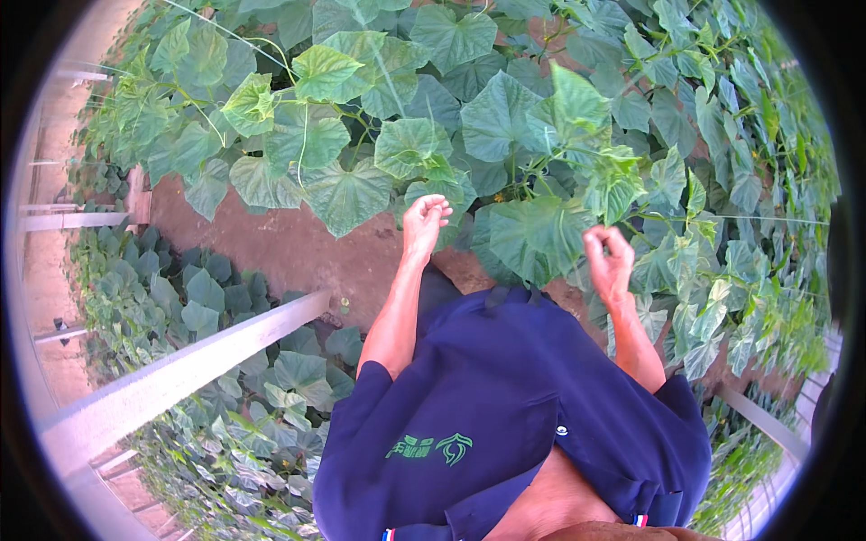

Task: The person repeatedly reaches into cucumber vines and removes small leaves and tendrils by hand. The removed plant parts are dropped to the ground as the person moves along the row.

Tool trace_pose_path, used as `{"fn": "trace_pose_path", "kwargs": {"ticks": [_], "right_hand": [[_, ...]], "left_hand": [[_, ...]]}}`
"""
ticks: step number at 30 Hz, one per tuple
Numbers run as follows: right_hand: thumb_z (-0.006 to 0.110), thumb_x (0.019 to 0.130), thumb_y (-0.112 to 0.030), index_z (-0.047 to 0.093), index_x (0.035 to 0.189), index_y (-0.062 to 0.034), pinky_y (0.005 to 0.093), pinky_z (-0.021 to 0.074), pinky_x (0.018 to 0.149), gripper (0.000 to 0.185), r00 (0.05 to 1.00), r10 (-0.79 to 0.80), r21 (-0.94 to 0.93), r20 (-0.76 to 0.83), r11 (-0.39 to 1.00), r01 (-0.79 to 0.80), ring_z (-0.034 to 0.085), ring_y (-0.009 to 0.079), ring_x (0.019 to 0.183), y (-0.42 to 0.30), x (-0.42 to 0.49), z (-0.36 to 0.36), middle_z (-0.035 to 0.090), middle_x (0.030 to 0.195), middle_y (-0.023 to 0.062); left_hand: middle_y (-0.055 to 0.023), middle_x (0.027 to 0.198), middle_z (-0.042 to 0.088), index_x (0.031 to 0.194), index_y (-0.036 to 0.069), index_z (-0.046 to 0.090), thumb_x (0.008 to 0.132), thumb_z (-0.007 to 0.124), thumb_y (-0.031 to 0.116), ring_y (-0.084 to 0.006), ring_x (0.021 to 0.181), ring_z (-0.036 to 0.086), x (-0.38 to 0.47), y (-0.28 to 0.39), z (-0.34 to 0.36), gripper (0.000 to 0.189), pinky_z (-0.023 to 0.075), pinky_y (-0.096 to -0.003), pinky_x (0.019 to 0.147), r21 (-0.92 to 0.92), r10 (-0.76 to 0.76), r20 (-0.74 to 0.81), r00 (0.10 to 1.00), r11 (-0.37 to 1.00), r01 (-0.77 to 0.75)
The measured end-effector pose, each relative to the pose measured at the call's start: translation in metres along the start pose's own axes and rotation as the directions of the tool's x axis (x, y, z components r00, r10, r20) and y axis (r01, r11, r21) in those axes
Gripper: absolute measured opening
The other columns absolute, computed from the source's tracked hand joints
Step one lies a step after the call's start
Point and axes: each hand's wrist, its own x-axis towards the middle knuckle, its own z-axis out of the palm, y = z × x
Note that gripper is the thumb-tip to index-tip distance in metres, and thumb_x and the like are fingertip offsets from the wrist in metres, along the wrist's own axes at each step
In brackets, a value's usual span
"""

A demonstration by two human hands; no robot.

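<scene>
Leafy vines resembling cucumber plants, with broad lobed leaves and a few small yellow flowers, spread before me. My left hand is held up in front of the lower leaves, its fingers curled; whether something thin lies between them cannot be told. On the right side, my right hand has thumb and forefinger close together just below a bright green young shoot tip. Its fingertips seem to touch the shoot's lower edge, but a firm grip cannot be made out. Thin curling tendrils hang from the vines at upper left.
A pale beam slants across the lower left above another row of plants. Bare brown soil runs between the rows. A thin taut line crosses the foliage at right, and another pale line crosses at upper left.
</scene>
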Motion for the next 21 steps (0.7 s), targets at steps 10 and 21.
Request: {"fn": "trace_pose_path", "kwargs": {"ticks": [10, 21], "right_hand": [[0.074, 0.101, -0.015, 0.076, 0.108, -0.0008, 0.0274, 0.049, 0.065, 0.016, 0.926, 0.239, -0.101, 0.291, 0.971, -0.219, 0.057, 0.0074, 0.072, -0.116, 0.025, 0.18, 0.068, 0.081, 0.001], [0.072, 0.1, -0.012, 0.077, 0.115, -0.0026, 0.03, 0.0541, 0.074, 0.018, 0.914, -0.014, 0.015, 0.406, 1.0, 0.009, 0.066, 0.0116, 0.082, -0.235, 0.112, 0.296, 0.075, 0.096, 0.0081]], "left_hand": [[-0.006, 0.111, 0.074, 0.123, 0.003, 0.069, 0.11, 0.056, 0.007, -0.015, 0.098, 0.073, 0.048, -0.01, -0.134, 0.019, 0.0578, -0.0298, 0.081, 0.039, -0.133, 0.175, 0.976, 0.991, 0.128], [-0.0089, 0.114, 0.075, 0.121, 0.001, 0.07, 0.11, 0.059, 0.007, -0.0172, 0.101, 0.074, 0.053, 0.119, -0.227, 0.017, 0.0598, -0.0307, 0.085, -0.167, 0.172, -0.003, 0.985, 0.971, -0.17]]}}
